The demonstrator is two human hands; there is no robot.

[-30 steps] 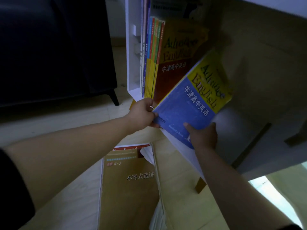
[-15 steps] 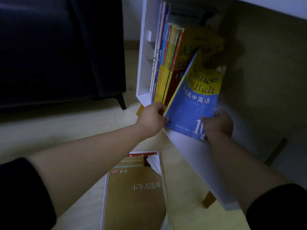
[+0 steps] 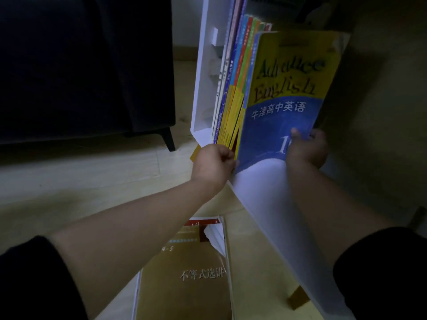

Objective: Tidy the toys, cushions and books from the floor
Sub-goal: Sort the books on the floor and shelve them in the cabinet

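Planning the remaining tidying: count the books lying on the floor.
2: a brown book on top, a red-edged book peeking out beneath it. More may be hidden underneath.

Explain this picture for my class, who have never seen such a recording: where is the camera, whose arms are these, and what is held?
There is no machine here. A person wears a camera on the head, so the one picture looks forward and down along their own arms. The right hand grips a blue and yellow book, thumb on the cover. The book stands upright against a row of books in a white shelf. The left hand is curled at that book's lower left corner; what it grips is hidden. A brown book lies on the floor below the arms. A dark sofa stands to the left.
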